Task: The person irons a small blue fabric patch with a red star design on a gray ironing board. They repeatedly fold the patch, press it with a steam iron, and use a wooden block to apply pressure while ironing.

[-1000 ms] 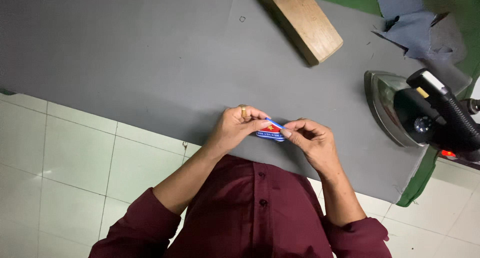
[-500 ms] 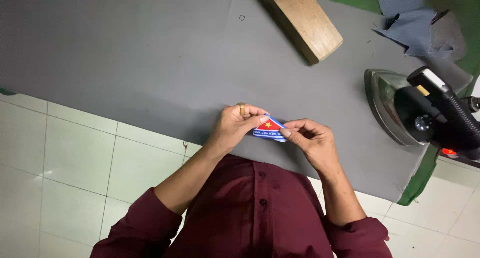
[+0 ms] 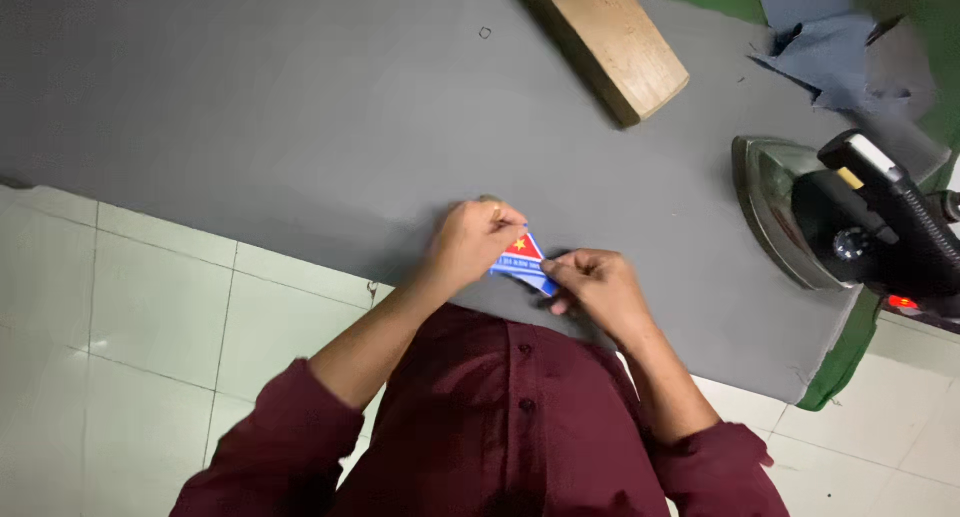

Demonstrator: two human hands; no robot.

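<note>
Both hands, the left hand (image 3: pixel 475 239) and the right hand (image 3: pixel 592 287), pinch a small blue, white and red label (image 3: pixel 520 258) between them, just above the near edge of the grey desk (image 3: pixel 300 127). The label looks partly folded. An iron (image 3: pixel 850 227) sits to the right, a wooden block (image 3: pixel 605 42) beyond.

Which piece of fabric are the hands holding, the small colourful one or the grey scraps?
The small blue, white and red patch; the grey scraps lie untouched at the far corner.

We hold both forearms bent inward, converging ahead of our chest. Our left hand (image 3: pixel 470 239) and right hand (image 3: pixel 592 289) sit close together, fingers curled in pinch grips.
</note>
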